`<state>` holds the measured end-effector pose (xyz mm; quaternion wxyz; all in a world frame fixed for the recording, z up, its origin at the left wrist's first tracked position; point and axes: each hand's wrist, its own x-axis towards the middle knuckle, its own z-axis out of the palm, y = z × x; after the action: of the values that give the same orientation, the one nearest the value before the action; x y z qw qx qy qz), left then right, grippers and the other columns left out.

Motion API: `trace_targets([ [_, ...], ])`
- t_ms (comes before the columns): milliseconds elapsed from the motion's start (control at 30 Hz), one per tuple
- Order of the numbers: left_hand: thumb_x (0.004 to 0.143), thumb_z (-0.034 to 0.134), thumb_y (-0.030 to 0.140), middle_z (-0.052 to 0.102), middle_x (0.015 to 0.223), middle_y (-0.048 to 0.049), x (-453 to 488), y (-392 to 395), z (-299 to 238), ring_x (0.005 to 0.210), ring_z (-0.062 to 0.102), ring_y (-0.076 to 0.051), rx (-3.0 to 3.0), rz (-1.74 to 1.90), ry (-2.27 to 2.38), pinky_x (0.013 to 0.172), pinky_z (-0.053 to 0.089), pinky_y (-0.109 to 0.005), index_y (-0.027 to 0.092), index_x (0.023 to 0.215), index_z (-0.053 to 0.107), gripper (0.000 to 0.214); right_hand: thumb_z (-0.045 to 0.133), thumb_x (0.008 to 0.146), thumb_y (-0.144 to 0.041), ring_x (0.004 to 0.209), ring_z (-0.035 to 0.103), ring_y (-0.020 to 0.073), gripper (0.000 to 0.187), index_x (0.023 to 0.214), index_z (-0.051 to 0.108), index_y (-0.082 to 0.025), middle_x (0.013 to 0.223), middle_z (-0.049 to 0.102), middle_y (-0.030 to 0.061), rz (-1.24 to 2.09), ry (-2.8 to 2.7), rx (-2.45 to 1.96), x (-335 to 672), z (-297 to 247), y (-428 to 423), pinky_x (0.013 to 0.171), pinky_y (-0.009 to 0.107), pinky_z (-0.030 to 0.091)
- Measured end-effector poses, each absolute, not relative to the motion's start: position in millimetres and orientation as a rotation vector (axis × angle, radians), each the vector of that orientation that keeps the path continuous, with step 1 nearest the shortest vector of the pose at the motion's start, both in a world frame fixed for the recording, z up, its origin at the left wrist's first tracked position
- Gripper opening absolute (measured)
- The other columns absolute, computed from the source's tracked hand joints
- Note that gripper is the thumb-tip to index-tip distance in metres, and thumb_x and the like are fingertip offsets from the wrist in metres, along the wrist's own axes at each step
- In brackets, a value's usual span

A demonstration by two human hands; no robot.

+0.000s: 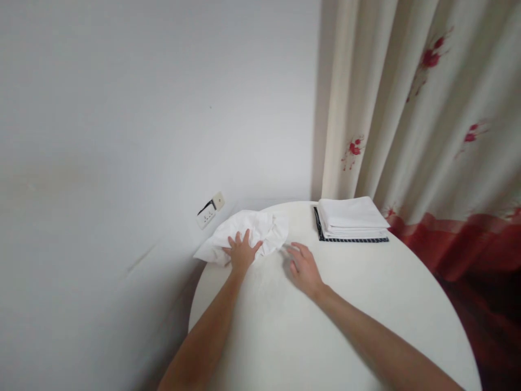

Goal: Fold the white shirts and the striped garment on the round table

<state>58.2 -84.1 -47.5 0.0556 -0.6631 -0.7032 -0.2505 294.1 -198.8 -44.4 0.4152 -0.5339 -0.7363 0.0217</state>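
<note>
A crumpled white cloth lies at the far left of the round white table, partly over its edge beside the wall. My left hand rests on this cloth with its fingers spread. Just right of the cloth, my right hand is at the tabletop, its fingers apart and slightly curled, with nothing visible in it. The right fingertips are close to the cloth's right end; whether they touch it I cannot tell.
A stack of folded white cloth sits at the table's back right, on a dark item with a patterned edge. A wall socket is behind the table at left. A flowered curtain hangs at right.
</note>
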Motion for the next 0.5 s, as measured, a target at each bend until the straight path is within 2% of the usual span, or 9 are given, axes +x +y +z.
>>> trace_targets([
  [100,0.093,0.056,0.050,0.037,0.156,-0.0177,67.5,-96.6,-44.8,0.146,0.019,-0.049,-1.957,-0.789,-2.067,0.106,0.013,-0.080,0.025,0.148,0.048,0.060,0.047,0.089,-0.017,0.137,0.042,0.0264,0.046,0.134,0.057,-0.019,0.147,0.049,0.0134,-0.186,-1.703,-1.637,366.4,-18.3,-182.8,0.113,0.044,0.035],
  [200,0.096,0.049,0.035,0.040,0.155,-0.0164,83.5,-111.6,-37.6,0.148,0.020,-0.042,-1.956,-0.866,-1.960,0.111,0.013,-0.075,0.022,0.144,0.052,0.050,0.046,0.093,-0.020,0.144,0.032,0.0307,0.051,0.144,0.047,-0.017,0.156,0.040,0.0164,-0.376,-1.621,-1.998,434.4,7.5,-165.0,0.114,0.050,0.029],
  [267,0.096,0.047,0.028,0.043,0.153,-0.0158,96.3,-122.7,-31.9,0.148,0.025,-0.037,-1.988,-0.930,-1.870,0.114,0.014,-0.070,0.021,0.141,0.053,0.046,0.043,0.097,-0.024,0.139,0.040,0.0306,0.046,0.142,0.050,-0.018,0.151,0.047,0.0169,-0.367,-1.701,-2.166,467.7,17.6,-156.7,0.109,0.049,0.033],
  [367,0.094,0.047,0.023,0.050,0.147,-0.0143,113.7,-139.6,-25.2,0.143,0.035,-0.033,-2.087,-1.007,-1.729,0.117,0.018,-0.062,0.021,0.134,0.058,0.041,0.040,0.101,-0.028,0.117,0.060,0.0274,0.033,0.119,0.067,-0.018,0.123,0.068,0.0161,-0.311,-1.823,-2.226,496.0,23.4,-149.5,0.096,0.041,0.042],
  [433,0.093,0.048,0.021,0.055,0.142,-0.0126,121.4,-149.0,-23.2,0.139,0.040,-0.031,-2.197,-1.038,-1.635,0.117,0.022,-0.056,0.022,0.129,0.061,0.039,0.037,0.101,-0.024,0.104,0.066,0.0267,0.035,0.106,0.070,-0.014,0.105,0.073,0.0187,-0.314,-1.847,-2.240,503.5,25.5,-146.8,0.092,0.039,0.042],
  [500,0.091,0.048,0.019,0.059,0.137,-0.0111,124.9,-154.4,-23.2,0.136,0.045,-0.029,-2.317,-1.062,-1.552,0.115,0.027,-0.051,0.023,0.126,0.062,0.037,0.033,0.101,-0.020,0.100,0.067,0.0275,0.038,0.104,0.069,-0.009,0.099,0.072,0.0225,-0.330,-1.872,-2.243,506.6,28.4,-145.4,0.093,0.040,0.041],
])
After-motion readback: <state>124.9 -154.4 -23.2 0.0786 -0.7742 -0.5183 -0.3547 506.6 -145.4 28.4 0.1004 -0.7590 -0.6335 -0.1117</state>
